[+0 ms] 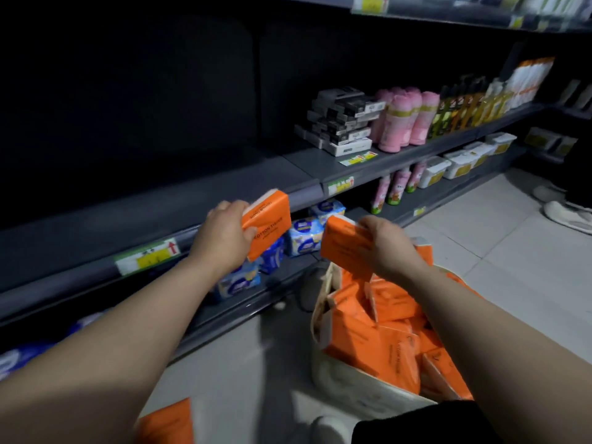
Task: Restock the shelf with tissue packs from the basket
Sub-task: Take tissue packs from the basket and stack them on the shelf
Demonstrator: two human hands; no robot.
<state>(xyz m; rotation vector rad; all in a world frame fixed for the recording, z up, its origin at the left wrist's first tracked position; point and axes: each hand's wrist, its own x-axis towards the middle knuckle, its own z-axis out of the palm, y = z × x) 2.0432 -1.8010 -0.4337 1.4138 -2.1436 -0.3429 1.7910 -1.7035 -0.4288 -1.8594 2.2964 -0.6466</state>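
Head view: the left hand (pixel 224 237) curls round an orange tissue pack (pixel 267 224) at the front edge of the shelf (pixel 153 206). The right hand (pixel 389 248) grips a second pack (pixel 342 248) over the near rim of the basket (pixel 339 379), which holds more packs (pixel 394 315) and stands on the floor (pixel 512 267).
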